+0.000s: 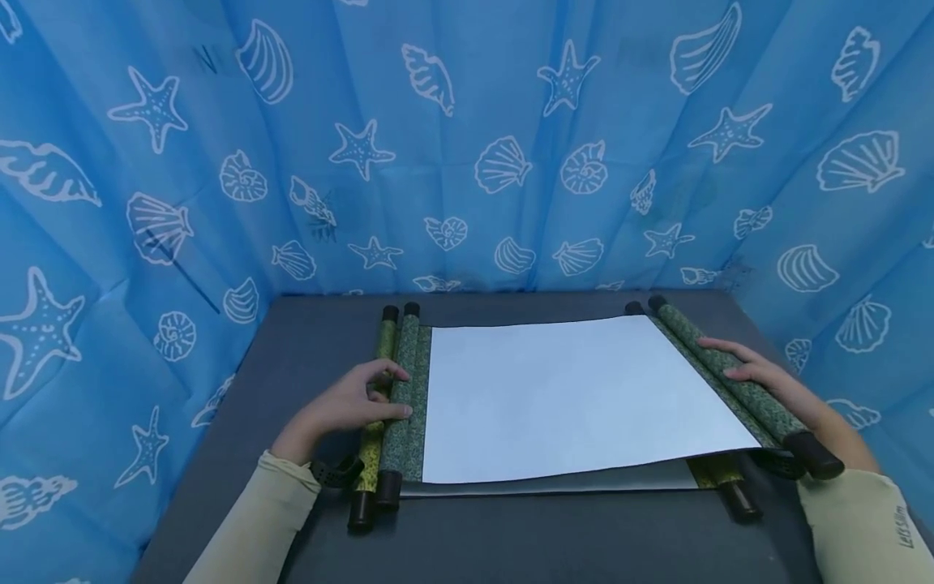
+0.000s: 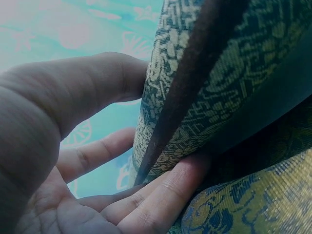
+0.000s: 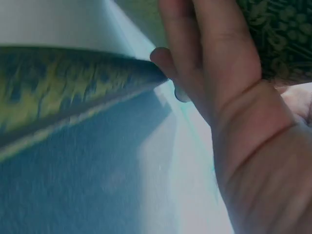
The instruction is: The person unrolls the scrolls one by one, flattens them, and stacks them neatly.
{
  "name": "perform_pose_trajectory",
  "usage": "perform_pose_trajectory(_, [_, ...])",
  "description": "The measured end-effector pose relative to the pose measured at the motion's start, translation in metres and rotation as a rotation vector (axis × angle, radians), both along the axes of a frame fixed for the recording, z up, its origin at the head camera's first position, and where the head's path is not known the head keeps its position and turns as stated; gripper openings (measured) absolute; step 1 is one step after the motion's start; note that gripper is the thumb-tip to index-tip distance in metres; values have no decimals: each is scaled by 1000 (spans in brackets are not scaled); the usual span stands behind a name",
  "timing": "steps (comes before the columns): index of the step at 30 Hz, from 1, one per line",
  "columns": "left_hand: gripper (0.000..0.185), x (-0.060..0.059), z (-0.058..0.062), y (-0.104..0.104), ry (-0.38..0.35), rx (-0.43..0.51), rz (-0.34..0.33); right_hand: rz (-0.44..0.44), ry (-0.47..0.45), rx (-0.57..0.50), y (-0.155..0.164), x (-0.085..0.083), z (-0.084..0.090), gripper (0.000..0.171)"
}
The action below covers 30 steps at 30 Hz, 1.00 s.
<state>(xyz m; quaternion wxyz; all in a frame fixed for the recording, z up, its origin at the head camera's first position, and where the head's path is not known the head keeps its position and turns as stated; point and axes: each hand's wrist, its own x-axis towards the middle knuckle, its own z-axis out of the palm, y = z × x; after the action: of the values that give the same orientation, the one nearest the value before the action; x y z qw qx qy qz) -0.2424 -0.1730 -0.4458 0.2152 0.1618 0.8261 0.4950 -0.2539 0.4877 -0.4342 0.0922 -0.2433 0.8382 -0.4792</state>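
Note:
A green-patterned hanging scroll (image 1: 569, 397) lies partly unrolled, its white face up, over a second scroll with yellow-patterned rollers. My left hand (image 1: 357, 403) holds the green left roller (image 1: 403, 389), thumb on one side and fingers on the other. Beside and under it runs the yellow left roller (image 1: 370, 454), also close by in the left wrist view as yellow brocade (image 2: 248, 204). My right hand (image 1: 766, 377) holds the green right roller (image 1: 759, 397), raised above the yellow right roller (image 1: 722, 470). In the right wrist view, the fingers (image 3: 229, 44) lie against the green roll (image 3: 287, 44).
Both scrolls are on a dark grey table (image 1: 554, 539). A blue curtain (image 1: 467, 146) with white shells and starfish hangs behind the table and along both sides. Dark knobs cap the roller ends, such as the one at the near right (image 1: 813, 456).

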Motion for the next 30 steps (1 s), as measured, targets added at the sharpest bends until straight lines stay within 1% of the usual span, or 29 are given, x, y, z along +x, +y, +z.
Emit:
perform_pose_trajectory(3, [57,0,0,0,-1,2,-2,-117,-101,114,-2,19,6,59])
perform_pose_trajectory(5, [57,0,0,0,2,-1,1,-130,-93,152,-2,24,6,61])
perform_pose_trajectory(7, [56,0,0,1,6,-5,2,-130,-89,173,-2,28,6,64])
perform_pose_trajectory(9, [56,0,0,1,11,-9,6,-130,-111,174,-2,31,5,69])
perform_pose_trajectory(12, [55,1,0,1,16,-12,8,-123,-190,137,1,34,4,74])
perform_pose_trajectory(14, [55,2,1,2,19,-16,11,-125,-218,135,2,35,3,75])
perform_pose_trajectory(18, [55,1,1,2,24,-26,18,-115,-229,141,2,36,5,75])
perform_pose_trajectory(24, [55,1,4,2,35,-39,19,-116,-295,115,0,37,10,74])
perform_pose_trajectory(28, [54,2,5,1,32,-44,21,-54,-402,113,-2,40,13,76])
perform_pose_trajectory(30, [54,2,5,0,30,-40,21,-25,-431,126,-3,40,15,77])
